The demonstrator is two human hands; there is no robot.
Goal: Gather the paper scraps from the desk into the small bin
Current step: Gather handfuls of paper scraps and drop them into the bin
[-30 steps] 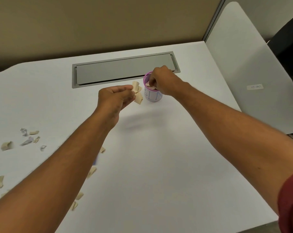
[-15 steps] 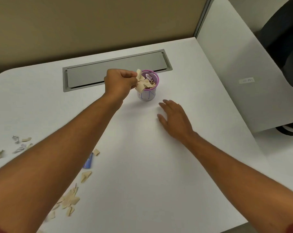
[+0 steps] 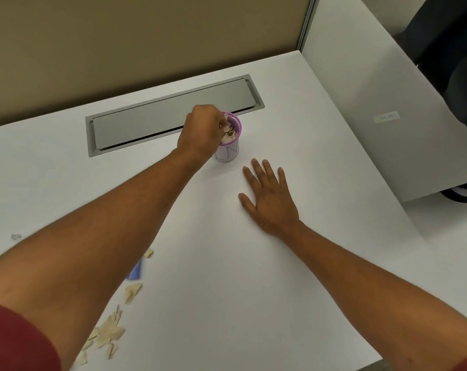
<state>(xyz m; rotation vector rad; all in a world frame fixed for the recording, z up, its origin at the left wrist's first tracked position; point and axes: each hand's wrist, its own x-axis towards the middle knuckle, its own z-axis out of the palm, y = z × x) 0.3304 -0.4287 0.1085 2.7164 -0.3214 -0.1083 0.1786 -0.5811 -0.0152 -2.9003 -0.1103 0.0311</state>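
A small bin (image 3: 229, 149) with a purple rim and a white label stands on the white desk (image 3: 253, 263), just in front of the grey cable hatch. Beige paper scraps fill its top. My left hand (image 3: 202, 132) is over the bin's left rim, fingers pinched on beige scraps (image 3: 228, 124) that sit inside the opening. My right hand (image 3: 267, 196) lies flat on the desk to the right of and nearer than the bin, fingers spread, holding nothing. More beige scraps (image 3: 109, 333) lie near the desk's front left, partly hidden by my left arm.
A grey cable hatch (image 3: 170, 113) is set into the desk behind the bin. A blue scrap (image 3: 134, 271) and a small crumpled grey scrap (image 3: 16, 236) lie at left. A tan partition wall stands behind, a white side panel (image 3: 374, 103) at right.
My left hand has carried its scraps right, from beside the bin into its opening. My right hand left the bin's rim, drew back and settled flat on the desk.
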